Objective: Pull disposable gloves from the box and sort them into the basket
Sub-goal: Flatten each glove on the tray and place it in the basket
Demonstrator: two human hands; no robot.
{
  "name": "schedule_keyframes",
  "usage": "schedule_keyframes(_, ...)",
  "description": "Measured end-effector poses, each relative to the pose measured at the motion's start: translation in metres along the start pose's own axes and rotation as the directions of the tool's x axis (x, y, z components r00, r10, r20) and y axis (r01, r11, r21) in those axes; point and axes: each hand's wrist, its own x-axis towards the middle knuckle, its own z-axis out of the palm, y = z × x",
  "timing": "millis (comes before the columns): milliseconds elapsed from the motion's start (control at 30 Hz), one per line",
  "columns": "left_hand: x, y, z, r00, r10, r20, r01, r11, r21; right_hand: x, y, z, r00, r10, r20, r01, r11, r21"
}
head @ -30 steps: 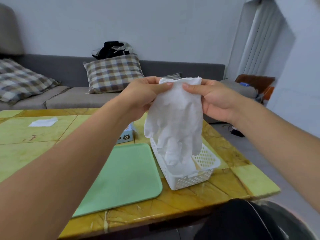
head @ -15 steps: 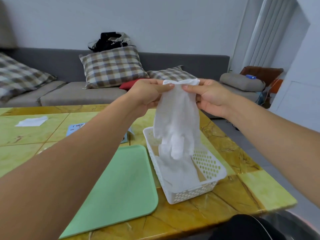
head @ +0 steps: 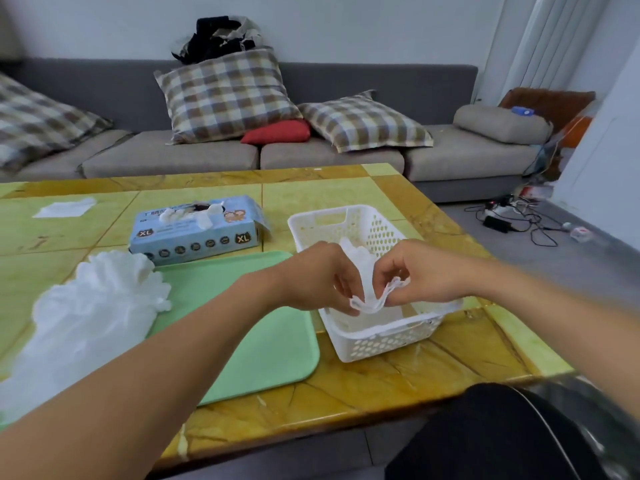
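Note:
A white perforated basket (head: pixel 377 344) stands on the table's right part. Over its near half, my left hand (head: pixel 322 275) and my right hand (head: pixel 419 271) each pinch the cuff of a white glove (head: pixel 369 299). The glove's body lies down inside the basket on other white gloves. A blue glove box (head: pixel 197 233) marked XL lies behind the tray, with a glove poking out of its top slot. A pile of loose white gloves (head: pixel 93 313) rests at the left, partly on the tray.
A green tray (head: pixel 249 327) lies flat between the pile and the basket. The yellow marble table (head: pixel 381 382) ends close to the basket's right side. A white paper (head: pixel 64 209) lies far left. A grey sofa with cushions stands behind; cables lie on the floor at right.
Both hands have come down from chest height with the glove, which now lies in the basket instead of hanging above it. The view has tilted down, showing the box and the pile.

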Motion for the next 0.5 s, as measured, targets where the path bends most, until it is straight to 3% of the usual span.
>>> schedule_keyframes(233, 0.008, 0.027, 0.005, 0.943, -0.086, 0.322, 0.024, 0.981, 0.193, 0.0, -0.012, -0.012, 0.979, 0.061, 0.195, -0.005, 0.962, -0.274)
schedule_keyframes(300, 0.012, 0.033, 0.004, 0.897, -0.139, 0.42, 0.023, 0.963, 0.268, 0.005, -0.015, -0.008, 0.926, 0.156, 0.343, -0.04, 0.946, -0.321)
schedule_keyframes(367, 0.017, 0.039, 0.004, 0.847, -0.208, 0.49, 0.032, 0.939, 0.343, 0.011, -0.015, -0.007, 0.824, 0.274, 0.496, -0.127, 0.942, -0.309)
schedule_keyframes(433, 0.02, 0.042, 0.003, 0.839, -0.249, 0.484, 0.052, 0.922, 0.384, 0.019, -0.016, -0.015, 0.787, 0.296, 0.541, -0.185, 0.95, -0.251)
schedule_keyframes(500, 0.025, 0.039, -0.001, 0.896, -0.227, 0.382, 0.056, 0.91, 0.41, 0.028, -0.017, -0.028, 0.858, 0.261, 0.443, -0.21, 0.964, -0.162)
